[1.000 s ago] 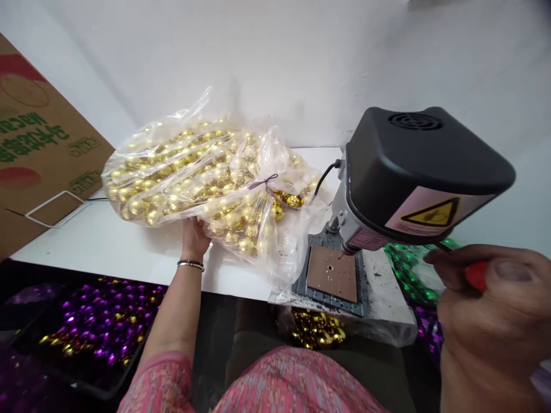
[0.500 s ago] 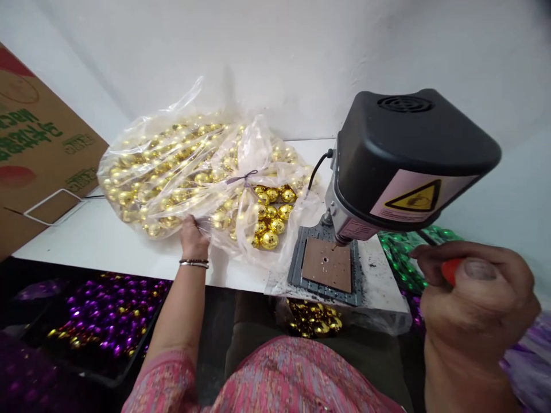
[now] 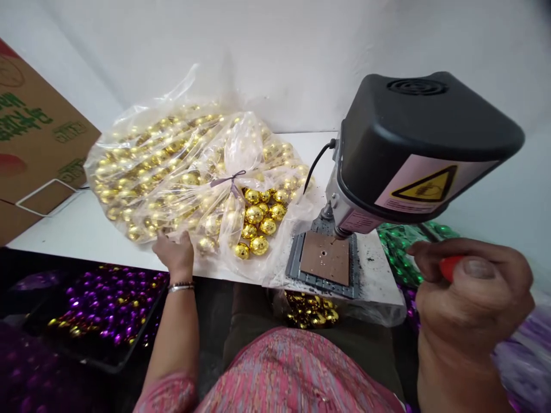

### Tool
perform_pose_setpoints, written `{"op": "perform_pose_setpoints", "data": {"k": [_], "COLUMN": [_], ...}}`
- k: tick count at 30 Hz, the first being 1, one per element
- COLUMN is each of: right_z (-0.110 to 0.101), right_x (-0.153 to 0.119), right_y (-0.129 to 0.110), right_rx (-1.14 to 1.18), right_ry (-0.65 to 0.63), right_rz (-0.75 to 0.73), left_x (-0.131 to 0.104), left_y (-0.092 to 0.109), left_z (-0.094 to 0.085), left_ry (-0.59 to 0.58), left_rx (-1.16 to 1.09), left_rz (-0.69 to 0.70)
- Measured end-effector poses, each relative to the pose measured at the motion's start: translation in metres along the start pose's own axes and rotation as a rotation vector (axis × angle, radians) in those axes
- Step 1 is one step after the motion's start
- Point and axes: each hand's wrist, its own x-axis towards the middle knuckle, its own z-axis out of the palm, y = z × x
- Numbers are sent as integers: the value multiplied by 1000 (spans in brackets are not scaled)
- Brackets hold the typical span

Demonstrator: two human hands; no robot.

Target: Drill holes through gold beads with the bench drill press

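Note:
A large clear plastic bag full of shiny gold balls lies on the white table, tied with a purple string. Several gold balls show through an opening at its right part. My left hand is at the bag's front edge, its thumb and fingers apart, touching the plastic. On the right, my right hand is closed around a red knob on the lever of a black drill press. Under the drill bit, a brown board with a small hole rests on the dark base.
A cardboard box stands at the left. Below the table are a black tray of purple and gold balls and a bag of gold balls. Green balls lie behind the table's right end. Dark crumbs surround the drill base.
My left hand has moved left along the bag's front edge and its fingers have spread. The bag's opening shows more gold balls. My right hand still holds the red knob.

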Motion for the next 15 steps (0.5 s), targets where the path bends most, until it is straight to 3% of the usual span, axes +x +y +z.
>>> {"op": "perform_pose_setpoints", "data": {"k": [2, 3, 6, 10, 13, 15], "right_z": [1, 2, 2, -2, -5, -6], "right_x": [0, 0, -1, -2, -2, -2], "right_y": [0, 0, 0, 0, 3, 5], "right_rx": [1, -16, -30, 8, -35, -46], "right_ry": [14, 23, 32, -54, -78, -97], "right_rz": [-33, -53, -84, -71, -127, -160], "left_x": [-24, -37, -75, -107, -117, -119], "left_y": [21, 34, 73, 99, 102, 103], "left_z": [-9, -12, -12, -1, 6, 8], "left_ry": [99, 61, -306, -694, -783, -769], "left_rx": [-46, -111, -183, 174, 364, 306], "left_rz": [206, 330, 658, 728, 763, 746]}}
